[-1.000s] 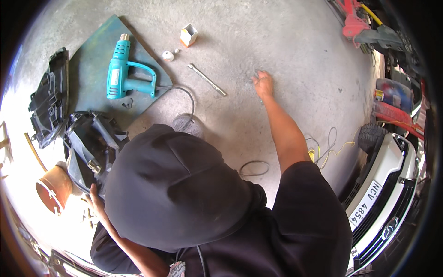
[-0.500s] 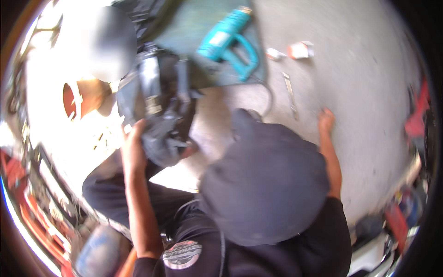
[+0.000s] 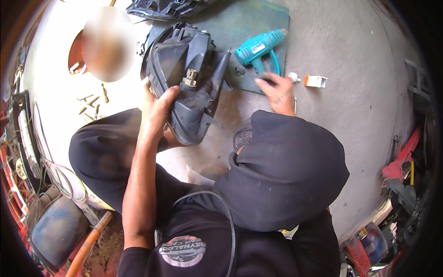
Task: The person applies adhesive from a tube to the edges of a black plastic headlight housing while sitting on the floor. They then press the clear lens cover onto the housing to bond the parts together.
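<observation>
Item one: our left hand (image 3: pixel 157 108), fingers curled and closed around the lower left edge of a dark plastic headlight housing (image 3: pixel 191 78), thumb laid along its back. We hold the housing tilted, its rear face toward us, a metal bulb socket (image 3: pixel 189 78) showing near the middle. It sits at about eleven o'clock from the hooded head.

Item two: our right hand (image 3: pixel 276 90), at twelve o'clock, palm down and fingers loosely spread, flat on the concrete floor (image 3: pixel 350 55) at the near edge of a green mat (image 3: pixel 249 18). We cannot tell whether it grips anything; its fingertips lie just beside the handle of a turquoise heat gun (image 3: pixel 259 48).

Item three: the heat gun, lying on the mat, nozzle toward one o'clock.

Item four: a small white piece (image 3: pixel 292 77) and an orange-and-white box (image 3: pixel 315 81), on the floor, just right of the right hand.

Item five: a second dark housing (image 3: pixel 166 7), at the top edge, well apart from both hands.
</observation>
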Demonstrator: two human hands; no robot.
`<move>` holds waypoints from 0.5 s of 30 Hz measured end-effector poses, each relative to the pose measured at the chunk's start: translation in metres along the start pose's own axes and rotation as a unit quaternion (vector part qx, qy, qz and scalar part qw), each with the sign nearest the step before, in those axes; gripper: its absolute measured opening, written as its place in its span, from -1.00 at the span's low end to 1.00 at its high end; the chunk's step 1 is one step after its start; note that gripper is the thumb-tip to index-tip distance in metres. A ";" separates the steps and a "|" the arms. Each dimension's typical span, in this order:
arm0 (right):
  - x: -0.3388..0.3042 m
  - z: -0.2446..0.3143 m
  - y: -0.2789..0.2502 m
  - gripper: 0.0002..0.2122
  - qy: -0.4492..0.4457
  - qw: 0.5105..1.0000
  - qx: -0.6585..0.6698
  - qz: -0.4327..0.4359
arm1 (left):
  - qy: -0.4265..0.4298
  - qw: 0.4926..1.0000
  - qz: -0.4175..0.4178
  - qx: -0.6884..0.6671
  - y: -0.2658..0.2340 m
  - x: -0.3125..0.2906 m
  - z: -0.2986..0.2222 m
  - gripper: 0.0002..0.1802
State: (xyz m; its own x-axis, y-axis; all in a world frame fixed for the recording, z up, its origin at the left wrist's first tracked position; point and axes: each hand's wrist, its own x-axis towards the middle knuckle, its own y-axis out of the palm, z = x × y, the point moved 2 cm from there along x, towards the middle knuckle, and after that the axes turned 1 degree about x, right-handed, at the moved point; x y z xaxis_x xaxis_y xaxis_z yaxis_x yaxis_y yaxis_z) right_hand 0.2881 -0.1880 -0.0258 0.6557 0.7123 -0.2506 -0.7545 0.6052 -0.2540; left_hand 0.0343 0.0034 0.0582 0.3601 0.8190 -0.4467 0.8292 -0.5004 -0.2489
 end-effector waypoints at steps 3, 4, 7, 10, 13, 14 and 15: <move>0.034 0.042 0.046 -0.77 -0.135 0.987 -0.057 0.069 | 0.017 1.000 0.002 -0.009 0.002 0.001 -0.001 -0.07; 0.043 0.046 0.059 -0.78 -0.133 0.985 -0.064 0.091 | 0.013 1.000 0.005 0.006 0.000 0.003 0.000 -0.06; 0.056 0.043 0.084 -0.80 -0.153 0.975 -0.092 0.133 | 0.008 1.000 -0.005 0.026 -0.001 0.005 0.004 -0.05; 0.060 0.031 0.099 -0.83 -0.225 0.958 -0.127 0.126 | 0.014 0.999 -0.025 0.040 -0.002 0.009 0.011 -0.08; 0.061 0.033 0.110 -0.83 -0.247 0.951 -0.148 0.115 | 0.009 0.997 -0.031 0.070 -0.007 0.010 0.013 -0.10; 0.061 0.035 0.111 -0.83 -0.254 0.949 -0.153 0.112 | 0.020 0.997 -0.031 0.071 -0.009 0.013 0.018 -0.08; 0.061 0.036 0.112 -0.83 -0.260 0.946 -0.159 0.109 | 0.030 0.996 -0.030 0.073 -0.011 0.017 0.025 -0.06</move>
State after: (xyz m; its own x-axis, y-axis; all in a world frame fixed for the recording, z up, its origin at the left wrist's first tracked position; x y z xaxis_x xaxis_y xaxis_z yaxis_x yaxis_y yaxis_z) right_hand 0.2428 -0.0639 -0.0365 0.3206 0.9363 0.1436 -0.7690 0.3458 -0.5377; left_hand 0.0210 0.0160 0.0314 0.3397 0.8620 -0.3761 0.7808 -0.4815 -0.3983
